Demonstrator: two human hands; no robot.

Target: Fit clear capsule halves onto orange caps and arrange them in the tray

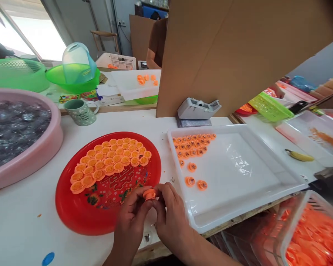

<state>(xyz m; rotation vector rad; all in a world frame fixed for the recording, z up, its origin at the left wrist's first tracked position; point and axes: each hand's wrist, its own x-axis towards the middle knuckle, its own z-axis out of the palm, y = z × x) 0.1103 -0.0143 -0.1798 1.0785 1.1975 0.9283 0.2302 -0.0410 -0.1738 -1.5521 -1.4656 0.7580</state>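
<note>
Between the fingertips of my left hand and my right hand is a small round orange plastic piece. Both hands are closed on it, above the front right rim of a red round tray. On that tray, rows of orange round pieces cover the back half, over a printed floral pattern. To the right lies a white rectangular tray. Along its left side stand several orange pieces with dark centres, packed closely at the back corner and loose toward the front.
At left stands a pink tub of clear, shiny small items. A green mug and a tape dispenser are behind the trays, by a cardboard panel. A crate of orange parts sits lower right. Another person's arm shows beyond.
</note>
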